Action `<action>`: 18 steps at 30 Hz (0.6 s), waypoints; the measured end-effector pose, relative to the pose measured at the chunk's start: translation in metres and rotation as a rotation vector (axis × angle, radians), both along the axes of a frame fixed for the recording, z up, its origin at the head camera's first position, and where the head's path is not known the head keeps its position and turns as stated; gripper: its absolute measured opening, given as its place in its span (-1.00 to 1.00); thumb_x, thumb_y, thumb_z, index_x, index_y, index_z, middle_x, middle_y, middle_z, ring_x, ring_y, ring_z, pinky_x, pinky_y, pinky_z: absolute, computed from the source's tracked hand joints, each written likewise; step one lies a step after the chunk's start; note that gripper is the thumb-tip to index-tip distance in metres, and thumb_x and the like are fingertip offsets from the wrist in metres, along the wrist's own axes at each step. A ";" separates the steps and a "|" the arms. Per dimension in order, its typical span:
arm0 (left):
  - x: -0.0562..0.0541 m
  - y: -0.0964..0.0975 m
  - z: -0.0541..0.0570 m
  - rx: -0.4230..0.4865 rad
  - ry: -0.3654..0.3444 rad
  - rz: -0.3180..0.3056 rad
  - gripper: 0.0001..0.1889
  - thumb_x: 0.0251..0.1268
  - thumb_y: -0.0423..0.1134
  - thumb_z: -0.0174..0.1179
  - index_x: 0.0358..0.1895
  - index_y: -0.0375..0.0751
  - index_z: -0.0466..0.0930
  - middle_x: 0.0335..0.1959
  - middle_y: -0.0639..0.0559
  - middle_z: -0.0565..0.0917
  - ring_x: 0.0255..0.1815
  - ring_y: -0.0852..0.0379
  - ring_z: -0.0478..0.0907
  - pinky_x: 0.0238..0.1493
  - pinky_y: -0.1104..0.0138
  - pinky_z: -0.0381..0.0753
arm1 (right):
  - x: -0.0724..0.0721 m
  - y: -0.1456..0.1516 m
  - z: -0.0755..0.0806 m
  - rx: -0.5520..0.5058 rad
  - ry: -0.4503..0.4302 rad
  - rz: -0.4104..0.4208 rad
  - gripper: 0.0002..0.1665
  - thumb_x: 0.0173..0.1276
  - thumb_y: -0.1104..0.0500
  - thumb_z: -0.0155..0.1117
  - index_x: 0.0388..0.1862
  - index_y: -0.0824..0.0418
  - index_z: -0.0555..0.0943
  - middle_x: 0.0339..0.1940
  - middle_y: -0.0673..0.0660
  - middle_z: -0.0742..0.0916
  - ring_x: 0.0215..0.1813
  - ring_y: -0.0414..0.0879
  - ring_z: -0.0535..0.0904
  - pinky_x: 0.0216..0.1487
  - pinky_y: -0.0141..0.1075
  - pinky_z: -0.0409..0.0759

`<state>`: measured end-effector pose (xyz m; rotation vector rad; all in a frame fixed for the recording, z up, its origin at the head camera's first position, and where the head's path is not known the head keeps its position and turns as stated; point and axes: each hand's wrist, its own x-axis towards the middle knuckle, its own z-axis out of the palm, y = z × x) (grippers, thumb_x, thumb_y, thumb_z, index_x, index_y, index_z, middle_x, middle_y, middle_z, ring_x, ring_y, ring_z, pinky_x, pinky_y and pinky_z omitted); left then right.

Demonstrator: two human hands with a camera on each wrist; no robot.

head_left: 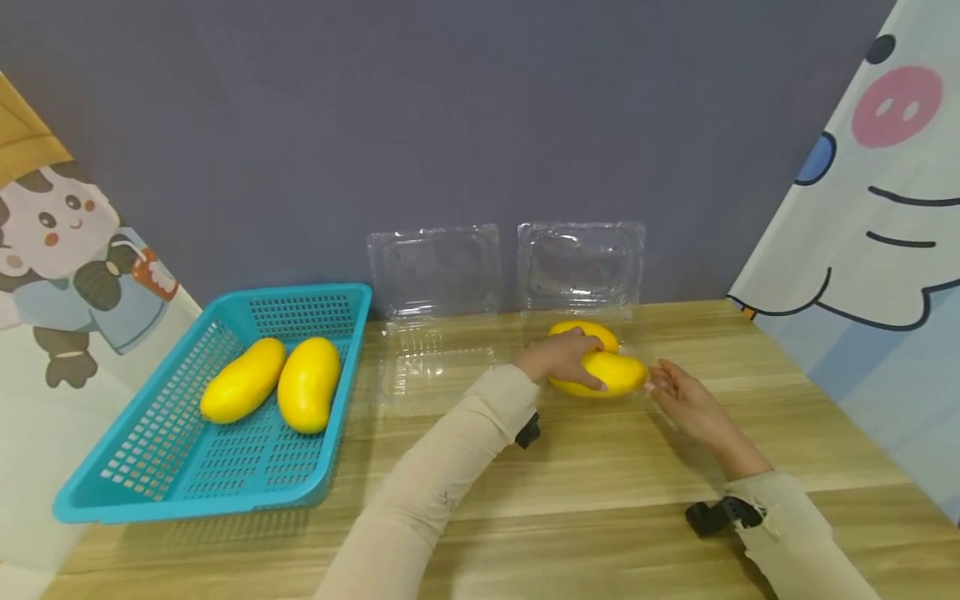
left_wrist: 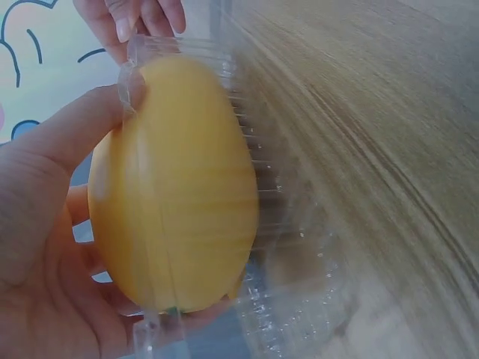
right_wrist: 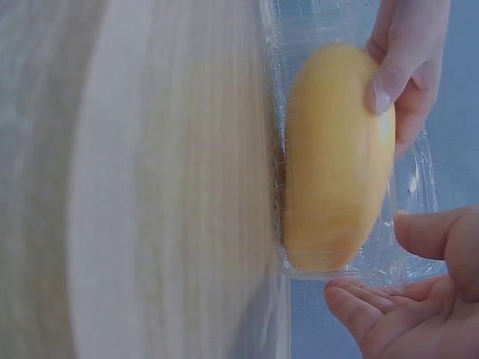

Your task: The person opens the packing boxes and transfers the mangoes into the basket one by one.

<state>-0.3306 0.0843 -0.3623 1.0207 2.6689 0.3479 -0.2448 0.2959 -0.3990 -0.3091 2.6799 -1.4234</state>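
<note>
My left hand (head_left: pixel 558 357) grips a yellow mango (head_left: pixel 617 375) at the front of the right-hand clear plastic clamshell box (head_left: pixel 581 267). In the left wrist view the thumb and fingers lie round this mango (left_wrist: pixel 179 187), inside the box's ribbed wall. Behind it, a second mango (head_left: pixel 588 333) lies in the same box, partly covered by the hand. My right hand (head_left: pixel 690 408) is at the box's right end, fingers loosely bent, holding nothing. The right wrist view shows its thumb and fingers (right_wrist: pixel 367 307) apart, close to the box's end wall; contact is unclear.
A second clear clamshell box (head_left: pixel 435 271) stands with its lid up to the left. Further left, a blue-green plastic basket (head_left: pixel 187 510) holds two mangoes (head_left: pixel 243 383). A grey wall (head_left: pixel 450 125) rises behind the wooden table (head_left: pixel 600 475).
</note>
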 end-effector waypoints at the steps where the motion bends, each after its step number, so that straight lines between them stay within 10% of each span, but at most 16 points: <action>1: 0.000 0.000 0.000 0.001 0.004 -0.003 -0.25 0.11 0.18 0.26 0.36 0.00 0.29 0.29 0.05 0.36 0.26 0.12 0.32 0.25 0.24 0.34 | 0.000 0.000 -0.001 0.001 0.003 0.001 -0.22 0.54 0.16 -0.15 0.39 0.64 -0.24 0.34 0.65 0.15 0.36 0.45 0.12 0.28 0.10 0.19; 18: 0.005 -0.013 0.015 0.038 0.116 -0.016 -0.25 0.06 0.16 0.31 0.33 -0.06 0.35 0.31 0.03 0.40 0.28 0.07 0.35 0.30 0.22 0.32 | -0.001 0.002 -0.003 -0.009 0.012 0.005 -0.21 0.54 0.15 -0.15 0.39 0.63 -0.26 0.35 0.64 0.13 0.38 0.46 0.07 0.31 0.15 0.15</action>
